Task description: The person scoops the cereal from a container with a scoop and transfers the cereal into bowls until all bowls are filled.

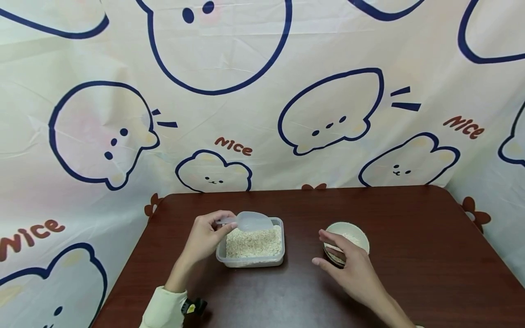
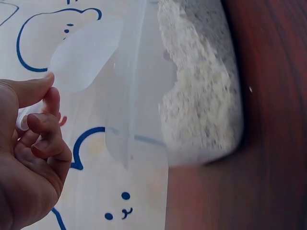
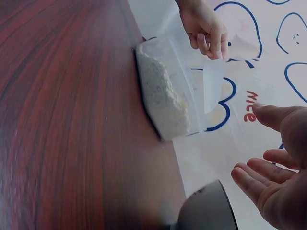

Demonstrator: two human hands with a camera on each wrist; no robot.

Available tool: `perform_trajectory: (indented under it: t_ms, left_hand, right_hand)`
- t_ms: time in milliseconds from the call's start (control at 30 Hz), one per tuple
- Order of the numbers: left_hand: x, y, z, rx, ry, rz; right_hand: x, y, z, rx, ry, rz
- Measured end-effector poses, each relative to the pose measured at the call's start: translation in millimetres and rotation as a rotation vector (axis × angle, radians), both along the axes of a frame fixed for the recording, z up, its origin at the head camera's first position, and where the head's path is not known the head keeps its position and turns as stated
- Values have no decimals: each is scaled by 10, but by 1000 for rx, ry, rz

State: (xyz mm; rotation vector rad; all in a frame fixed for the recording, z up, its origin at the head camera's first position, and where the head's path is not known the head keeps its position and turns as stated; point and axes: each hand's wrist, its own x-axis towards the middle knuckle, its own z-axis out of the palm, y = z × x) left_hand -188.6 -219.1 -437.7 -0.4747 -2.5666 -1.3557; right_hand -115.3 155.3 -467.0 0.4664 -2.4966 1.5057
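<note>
My left hand (image 1: 207,237) pinches the handle of a translucent white scoop (image 1: 255,222) between thumb and fingers. The scoop hangs over the back of a clear plastic container (image 1: 254,263), and in the left wrist view no flakes show in its pale bowl (image 2: 86,57). Oat-like pale flakes (image 1: 253,244) fill much of the container, heaped unevenly. On the right, my right hand (image 1: 353,271) is held with spread fingers and nothing in them. It overlaps the near left side of a small round bowl (image 1: 346,225), which has pale contents. The bowl's outside (image 3: 206,211) shows in the right wrist view.
Container and bowl stand apart on a dark red-brown wooden table (image 1: 303,300). Behind the table hangs a pale cloth (image 1: 262,114) printed with blue cartoon outlines. A dark band (image 1: 194,306) is by the left sleeve.
</note>
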Motion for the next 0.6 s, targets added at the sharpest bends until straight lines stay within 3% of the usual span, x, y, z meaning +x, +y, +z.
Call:
perform_trajectory:
  t_ms: [200, 600]
  left_hand:
    - [44, -125, -2, -25, -32, 19]
    - [109, -326, 15, -119, -112, 49]
  right_hand:
    - [-32, -115, -63, -6, -12, 37]
    - [-117, -364, -182, -52, -138, 95]
